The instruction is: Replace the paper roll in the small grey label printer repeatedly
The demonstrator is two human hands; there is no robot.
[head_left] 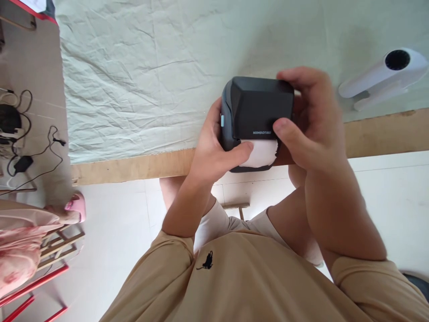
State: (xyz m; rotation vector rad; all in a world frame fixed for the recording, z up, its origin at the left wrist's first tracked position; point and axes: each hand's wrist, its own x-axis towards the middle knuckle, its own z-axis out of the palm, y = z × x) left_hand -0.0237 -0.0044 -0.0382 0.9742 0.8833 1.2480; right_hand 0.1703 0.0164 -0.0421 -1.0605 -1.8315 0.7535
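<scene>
A black label printer (263,109) marked NIIMBOT is held between my two hands over the table's near edge. White label paper (263,153) with an uneven right edge shows at its lower front. My left hand (219,152) grips the printer's left side, its thumb lying on the paper beside a light blue button. Round the right side, my right hand (306,118) has its thumb on the front face near the logo and its index finger at the top corner. The other fingers of both hands are mostly hidden behind the printer.
A pale green wrinkled cloth (140,80) covers the table, leaving a bare wooden edge (134,167). At the right lies a white device (385,80) with a round black end. Cables and a black adapter (23,164) are at the left, near another person's pink slipper (77,206).
</scene>
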